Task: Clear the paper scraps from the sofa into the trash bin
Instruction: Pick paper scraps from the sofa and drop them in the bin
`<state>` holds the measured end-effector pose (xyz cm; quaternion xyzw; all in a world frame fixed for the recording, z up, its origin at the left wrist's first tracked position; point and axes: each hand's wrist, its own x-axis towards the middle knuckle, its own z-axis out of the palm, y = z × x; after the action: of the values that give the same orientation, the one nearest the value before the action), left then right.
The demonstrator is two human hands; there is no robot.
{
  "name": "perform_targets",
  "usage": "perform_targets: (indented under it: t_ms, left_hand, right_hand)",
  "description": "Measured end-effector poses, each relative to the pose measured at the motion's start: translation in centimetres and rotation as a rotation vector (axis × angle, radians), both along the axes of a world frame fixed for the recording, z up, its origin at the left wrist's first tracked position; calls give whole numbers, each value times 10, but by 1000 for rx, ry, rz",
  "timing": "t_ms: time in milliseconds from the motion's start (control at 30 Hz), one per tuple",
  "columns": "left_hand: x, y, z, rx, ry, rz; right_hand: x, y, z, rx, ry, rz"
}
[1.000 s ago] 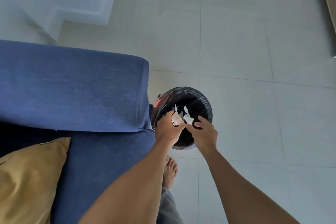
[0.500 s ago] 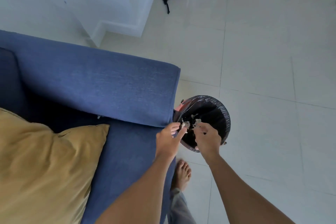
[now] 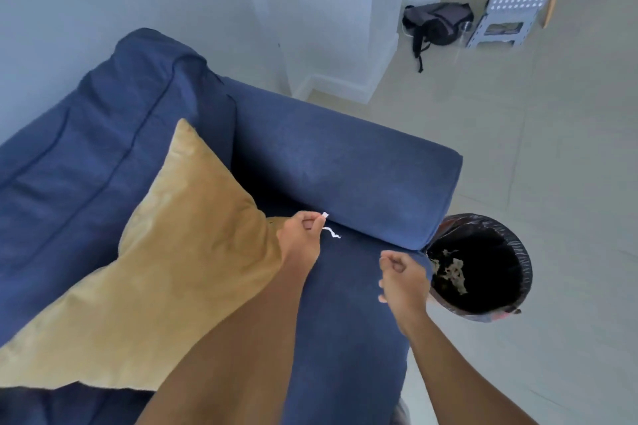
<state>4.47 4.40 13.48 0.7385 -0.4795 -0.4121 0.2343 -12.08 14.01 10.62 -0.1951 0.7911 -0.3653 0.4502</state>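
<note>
Blue sofa bearing yellow cushion, paper scrap.

Matt woven cloth sofa, velvety cushion, glossy plastic bin liner.

Single view, worn on the head. The scene was looked down upon steeply from close above the sofa, tilted, with the bin at right and floor taken in beyond.
</note>
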Motion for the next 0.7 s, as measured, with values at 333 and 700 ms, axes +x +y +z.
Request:
perform_targets:
  t_ms: [333, 700]
  left_hand:
    - [45, -91, -82, 84, -62, 88]
    - [96, -156, -176, 237, 16, 242]
  right_hand:
    - [59, -88, -77, -53, -33, 122]
    - [140, -203, -161, 185, 336, 339]
